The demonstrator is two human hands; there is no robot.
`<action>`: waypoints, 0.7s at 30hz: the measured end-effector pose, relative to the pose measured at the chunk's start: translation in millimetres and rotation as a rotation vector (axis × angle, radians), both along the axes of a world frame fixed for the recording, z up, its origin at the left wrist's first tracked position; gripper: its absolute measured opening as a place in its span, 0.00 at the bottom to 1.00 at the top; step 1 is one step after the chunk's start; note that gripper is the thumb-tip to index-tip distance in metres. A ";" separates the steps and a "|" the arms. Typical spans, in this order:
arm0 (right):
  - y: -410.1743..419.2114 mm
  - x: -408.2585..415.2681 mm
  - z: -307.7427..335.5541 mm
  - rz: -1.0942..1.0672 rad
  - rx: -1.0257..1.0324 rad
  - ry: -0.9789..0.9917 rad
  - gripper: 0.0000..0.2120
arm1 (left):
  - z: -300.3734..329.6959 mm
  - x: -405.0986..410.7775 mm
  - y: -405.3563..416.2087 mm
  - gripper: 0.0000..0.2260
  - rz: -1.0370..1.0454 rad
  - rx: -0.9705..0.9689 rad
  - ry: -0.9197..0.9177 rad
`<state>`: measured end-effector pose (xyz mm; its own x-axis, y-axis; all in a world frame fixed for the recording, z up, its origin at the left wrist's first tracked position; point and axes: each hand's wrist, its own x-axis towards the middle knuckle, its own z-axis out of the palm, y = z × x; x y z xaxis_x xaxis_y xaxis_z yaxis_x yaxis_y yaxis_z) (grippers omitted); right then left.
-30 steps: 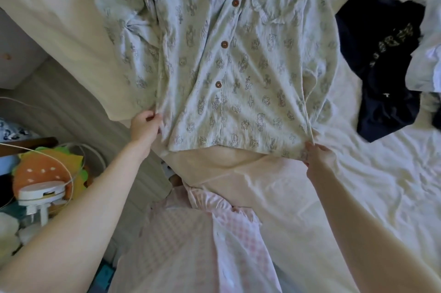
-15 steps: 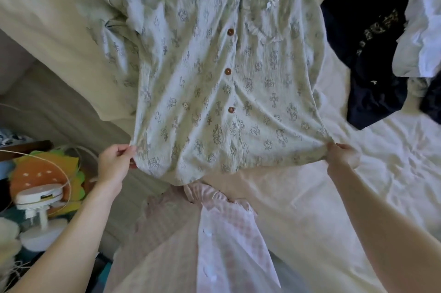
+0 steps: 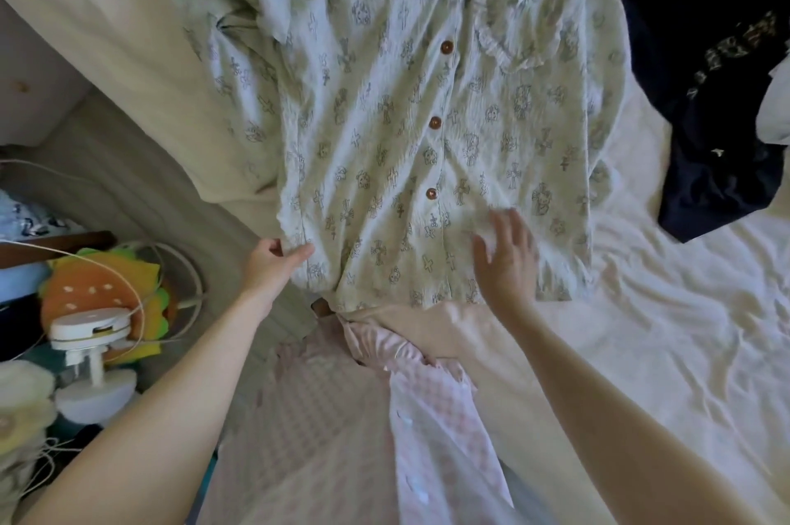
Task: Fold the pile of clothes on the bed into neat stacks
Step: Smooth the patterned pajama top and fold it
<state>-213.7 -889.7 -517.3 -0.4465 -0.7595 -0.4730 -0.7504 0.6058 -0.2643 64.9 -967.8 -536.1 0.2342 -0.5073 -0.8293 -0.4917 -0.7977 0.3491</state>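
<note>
A pale green patterned button-up shirt (image 3: 397, 105) lies spread front-up on the bed (image 3: 662, 332), with brown buttons down its middle and a frilled chest pocket. My left hand (image 3: 273, 268) pinches the shirt's lower left hem corner at the bed's edge. My right hand (image 3: 506, 259) lies flat with fingers straight on the lower right part of the shirt. A dark navy garment (image 3: 718, 97) with pale print lies crumpled at the right, partly under white cloth (image 3: 773, 105).
The bed's edge runs diagonally at the left, with grey floor (image 3: 128, 182) below it. A burger-shaped plush (image 3: 102, 298), a small white fan (image 3: 85, 349) and cords crowd the floor at lower left. My pink checked top (image 3: 384, 430) fills the bottom centre.
My right hand let go of the lower right hem and moved left to lie flat on the shirt. The shirt now lies flatter on the bed, and my left hand still pinches its corner.
</note>
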 end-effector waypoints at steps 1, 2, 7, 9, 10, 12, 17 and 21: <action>-2.1 12.0 -3.6 0.067 0.017 -0.024 0.24 | -1.7 -0.7 -2.0 0.18 -0.007 -0.031 -0.034; -3.5 21.5 -7.0 0.109 0.038 -0.048 0.24 | -2.9 0.8 -3.3 0.15 -0.016 -0.064 -0.068; -2.1 29.8 -17.0 0.162 0.154 -0.110 0.26 | 2.1 32.4 -5.0 0.13 0.004 -0.134 -0.127; -3.2 24.4 -16.3 0.187 0.176 -0.129 0.27 | 4.5 44.7 -5.5 0.11 -0.053 -0.139 -0.118; -4.7 22.7 -15.6 0.189 0.184 -0.142 0.27 | 5.0 48.0 -6.4 0.10 -0.096 -0.139 -0.115; -9.2 22.2 -14.2 0.173 0.205 -0.163 0.27 | 4.1 49.4 -9.7 0.11 -0.133 -0.125 -0.103; -31.6 35.6 -3.6 -0.074 0.109 -0.225 0.19 | 3.0 54.1 -26.0 0.12 -0.064 -0.040 0.021; -71.5 57.3 8.8 -0.005 -0.099 -0.124 0.17 | 1.8 56.2 -63.0 0.15 -0.038 -0.189 0.000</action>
<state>-156.5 -961.3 -508.5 -0.3931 -0.8030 -0.4480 -0.7053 0.5759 -0.4133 121.1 -1030.8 -534.3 0.2123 -0.6622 -0.7186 -0.5201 -0.6991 0.4906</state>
